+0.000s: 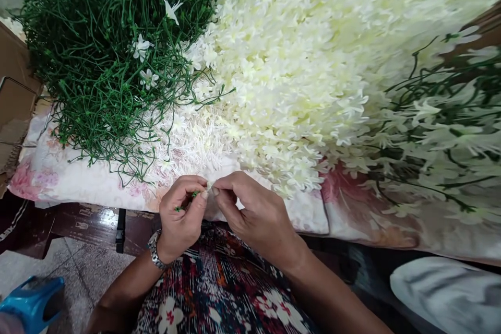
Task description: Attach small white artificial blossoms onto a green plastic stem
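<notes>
just below the big heap of cream flowers [313, 62], at the edge of the floral cloth [78, 182], the left hand [182, 214] pinches a short green stem [188, 201] in curled fingers, a wristwatch [155, 249] on its wrist. the right hand [250, 209] meets it fingertip to fingertip, nipping a small cream blossom [209, 186] at the stem's tip. left of the heap lies a tangle of bare green stems [105, 52].

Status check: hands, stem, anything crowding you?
Left hand pinching green stem. Right hand pinching small white flower at its tip. White flower pile close ahead.
</notes>
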The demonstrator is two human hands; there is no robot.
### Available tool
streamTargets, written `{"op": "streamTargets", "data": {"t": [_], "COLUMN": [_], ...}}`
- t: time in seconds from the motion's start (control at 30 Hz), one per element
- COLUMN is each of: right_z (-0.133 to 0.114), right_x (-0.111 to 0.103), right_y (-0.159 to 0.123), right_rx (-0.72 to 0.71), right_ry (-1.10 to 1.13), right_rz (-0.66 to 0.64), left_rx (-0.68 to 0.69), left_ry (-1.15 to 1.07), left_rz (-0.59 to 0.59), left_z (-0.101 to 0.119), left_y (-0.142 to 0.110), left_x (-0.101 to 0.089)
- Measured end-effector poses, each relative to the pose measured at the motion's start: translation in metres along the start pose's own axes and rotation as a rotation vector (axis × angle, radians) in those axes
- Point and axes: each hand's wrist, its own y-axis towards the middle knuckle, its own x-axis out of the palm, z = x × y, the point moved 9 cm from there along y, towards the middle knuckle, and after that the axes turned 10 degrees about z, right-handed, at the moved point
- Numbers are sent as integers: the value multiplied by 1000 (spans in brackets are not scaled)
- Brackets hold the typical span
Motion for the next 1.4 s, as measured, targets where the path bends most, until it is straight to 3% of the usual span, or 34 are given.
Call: {"op": "streamTargets", "data": {"t": [0.17, 0.27, 0.53, 0.83, 1.07, 1.23, 1.4], "right_z": [2, 5, 6, -1, -3, -5, -12], "right_x": [0, 1, 2, 2, 1, -3, -7], "right_y": [-1, -3, -11, -10, -9, -11, -18], "right_rx": [14, 33, -17, -58, -33, -96, -276], "right_ry": [43, 98, 190, 195, 202, 159, -15], "right_rz": [-9, -11, -27, -11, 11, 27, 97], "left_rx": [151, 153, -168, -98, -461, -536, -524], "left_ry": [106, 54, -120, -172, -494, -546, -560], "left_rz": [-60, -102, -88, -89, 7, -39, -58], "left_z": [12, 13, -18, -9, -35, -34, -31], "left_y": [0, -2, -4, 2, -5, -7, -7], "left_x": [3, 4, 4, 8, 10, 16, 20]}}
